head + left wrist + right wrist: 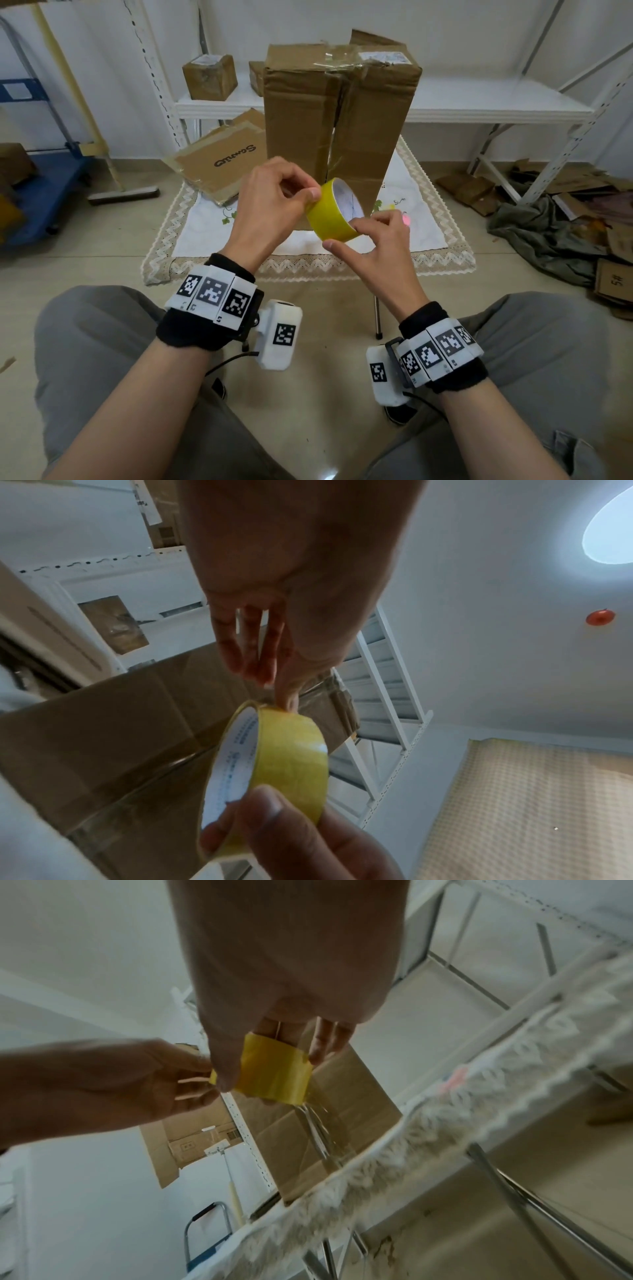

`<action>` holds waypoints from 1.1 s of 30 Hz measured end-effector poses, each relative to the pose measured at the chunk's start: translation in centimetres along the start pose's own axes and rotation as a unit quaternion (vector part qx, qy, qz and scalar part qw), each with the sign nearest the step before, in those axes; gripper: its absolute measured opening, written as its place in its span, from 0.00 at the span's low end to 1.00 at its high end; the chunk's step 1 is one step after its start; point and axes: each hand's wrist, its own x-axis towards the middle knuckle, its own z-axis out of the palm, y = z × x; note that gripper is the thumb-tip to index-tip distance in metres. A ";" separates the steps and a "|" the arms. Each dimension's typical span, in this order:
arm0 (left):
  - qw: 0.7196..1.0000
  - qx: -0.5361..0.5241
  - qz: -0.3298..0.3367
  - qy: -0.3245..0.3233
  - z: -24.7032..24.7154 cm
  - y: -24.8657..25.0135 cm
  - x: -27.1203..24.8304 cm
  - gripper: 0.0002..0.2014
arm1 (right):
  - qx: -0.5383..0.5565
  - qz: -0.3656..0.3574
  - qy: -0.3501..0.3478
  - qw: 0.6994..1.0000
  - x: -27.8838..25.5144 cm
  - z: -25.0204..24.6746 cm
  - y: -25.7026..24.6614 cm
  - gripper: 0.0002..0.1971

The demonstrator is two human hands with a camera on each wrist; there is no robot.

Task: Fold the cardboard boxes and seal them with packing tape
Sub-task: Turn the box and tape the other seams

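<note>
- white walls and white metal shelving (479, 102) close off the back of the room; a low table under a lace-edged white cloth (212, 233) stands on the tiled floor in front of a seated person in grey trousers.
- on that cloth a tall cardboard box (301, 113) stands upright, its long axis vertical. the flaps facing the person meet in a dark vertical seam that gapes a little, and old clear tape wrinkles across the top.
- between the person and the box, near the lower part of the seam, both hands hold a yellow tape roll (330, 219) in the air. the roll is tilted, with its white inner core open towards the upper right.
- the right hand (373, 246) grasps the roll, thumb underneath its outer band and fingers over the near rim.
- the left hand (270, 198) pinches at the roll's upper left edge with thumb and curled forefinger, likely picking for the loose tape end. no free strip is visible.
- both hands are about equally close to the box, and the seam runs straight up from where the roll is held, so a strip would probably need to be laid lengthwise along it.
- a flattened cardboard sheet (222, 157) with printed lettering leans at the table's left corner, and a small taped box (209, 77) sits on the shelf behind.
</note>
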 end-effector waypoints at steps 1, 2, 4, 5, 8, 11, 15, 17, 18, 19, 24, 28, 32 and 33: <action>1.000 -0.009 0.004 0.006 -0.2 0.3 0.0 0.02 | -0.016 -0.012 0.008 1.000 0.2 -0.4 -0.4 0.19; 1.000 -0.020 0.007 0.012 -0.4 0.7 0.1 0.03 | -0.022 -0.020 0.012 0.999 0.4 -0.7 -0.9 0.18; 0.999 -0.034 0.010 0.021 -0.6 1.0 0.4 0.03 | -0.015 -0.031 0.005 0.999 1.1 -1.4 -1.4 0.16; 0.999 -0.039 0.008 0.024 -0.6 1.1 0.6 0.04 | -0.012 -0.034 -0.001 0.999 1.5 -1.6 -1.5 0.15; 0.998 -0.056 -0.006 0.037 -0.5 0.8 1.1 0.06 | -0.008 -0.033 -0.011 0.999 2.5 -2.1 -1.8 0.18; 0.995 -0.088 -0.027 0.042 -0.3 0.0 1.0 0.08 | 0.034 -0.023 0.004 0.999 2.8 -2.3 -1.3 0.34; 0.988 -0.133 -0.059 0.053 0.3 -1.0 0.3 0.07 | 0.052 0.003 0.003 0.999 2.8 -2.2 -1.1 0.38; 0.981 -0.160 -0.074 0.080 0.2 -1.2 0.3 0.07 | 0.060 0.030 0.029 0.997 2.8 -2.3 -0.7 0.35; 0.978 -0.169 -0.075 0.091 -0.1 -1.2 0.5 0.07 | 0.071 0.044 0.036 0.996 2.7 -2.5 -0.5 0.35; 0.977 -0.173 -0.074 0.098 -0.5 -1.3 0.7 0.06 | 0.087 0.052 0.030 0.994 2.7 -2.7 -0.4 0.35; 0.973 -0.201 -0.057 0.093 -2.3 -1.2 1.4 0.04 | 0.146 -0.004 -0.030 0.989 2.6 -4.6 -0.6 0.28; 0.969 -0.227 -0.024 0.094 -3.6 -0.2 1.8 0.02 | 0.131 -0.041 -0.008 0.990 4.0 -6.1 -1.8 0.17; 0.972 -0.216 0.002 0.091 -4.6 0.4 2.9 0.02 | 0.053 -0.102 0.032 0.993 5.6 -8.0 -3.9 0.13; 0.973 -0.206 0.007 0.101 -4.7 0.5 3.3 0.02 | 0.030 -0.117 0.037 0.992 6.0 -8.4 -4.5 0.12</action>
